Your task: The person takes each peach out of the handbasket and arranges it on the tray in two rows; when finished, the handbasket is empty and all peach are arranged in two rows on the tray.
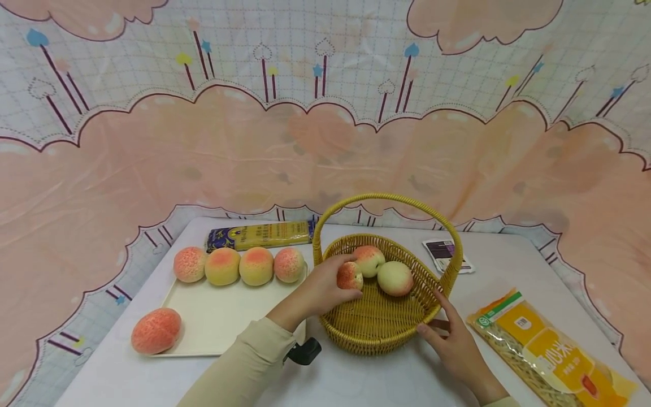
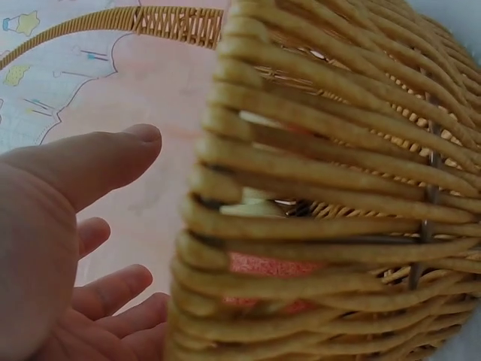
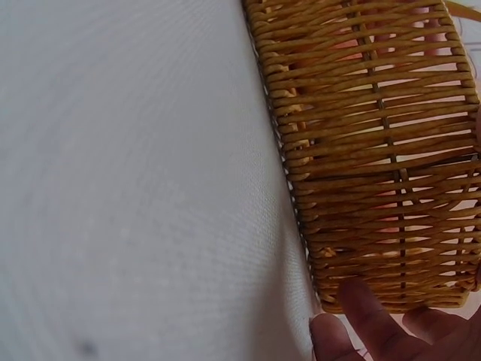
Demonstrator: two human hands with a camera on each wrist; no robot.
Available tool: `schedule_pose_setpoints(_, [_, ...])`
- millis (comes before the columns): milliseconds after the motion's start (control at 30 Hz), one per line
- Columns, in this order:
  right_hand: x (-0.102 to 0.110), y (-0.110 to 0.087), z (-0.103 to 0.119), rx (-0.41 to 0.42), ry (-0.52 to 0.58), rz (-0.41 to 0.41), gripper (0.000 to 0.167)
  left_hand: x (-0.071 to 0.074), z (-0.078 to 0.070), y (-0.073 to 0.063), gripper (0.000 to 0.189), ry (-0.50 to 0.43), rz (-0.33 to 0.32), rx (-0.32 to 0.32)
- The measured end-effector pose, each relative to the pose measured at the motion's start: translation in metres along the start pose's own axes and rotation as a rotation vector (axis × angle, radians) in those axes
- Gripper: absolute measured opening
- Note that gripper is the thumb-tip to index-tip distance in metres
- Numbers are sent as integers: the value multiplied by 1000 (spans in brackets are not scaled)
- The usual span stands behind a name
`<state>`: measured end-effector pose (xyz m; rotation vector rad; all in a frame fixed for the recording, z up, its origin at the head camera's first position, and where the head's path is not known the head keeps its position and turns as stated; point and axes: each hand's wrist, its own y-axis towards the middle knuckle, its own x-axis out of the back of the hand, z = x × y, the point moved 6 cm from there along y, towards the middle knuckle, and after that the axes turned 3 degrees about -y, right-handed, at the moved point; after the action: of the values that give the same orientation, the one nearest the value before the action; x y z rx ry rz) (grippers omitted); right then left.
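Observation:
A wicker basket (image 1: 376, 330) with a tall arched handle holds three peaches: a red one (image 1: 348, 277), a red-and-pale one (image 1: 368, 260) and a pale one (image 1: 395, 278). Over the basket's left rim reaches my left hand (image 1: 325, 285), thumb and fingers spread on either side of the red peach. In the left wrist view nothing shows between that hand's thumb and fingers (image 2: 113, 293), and red shows through the weave. My right hand (image 1: 455, 339) touches the basket's right side with thumb and fingertips apart. The right wrist view has its fingers (image 3: 368, 320) against the outer wall.
Left of the basket lies a cream tray (image 1: 203, 322) with several peaches along its far edge and a red peach (image 1: 156, 331) at its near-left corner. Behind is a yellow-and-blue packet (image 1: 264, 235). To the right lie a small sachet (image 1: 447, 255) and an orange noodle bag (image 1: 554, 353).

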<state>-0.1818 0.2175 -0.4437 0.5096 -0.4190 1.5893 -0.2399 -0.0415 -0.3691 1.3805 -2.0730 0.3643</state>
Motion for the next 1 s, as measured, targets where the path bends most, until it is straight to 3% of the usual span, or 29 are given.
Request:
schedule_pose_setpoints(433, [0,-2,2,10,1,-12,81,-6,3,7,69,31,19,24])
schedule_pose_setpoints(1000, [-1,-1,0,3,-2,-9,83,-11,-1,5,59,20,83,-42])
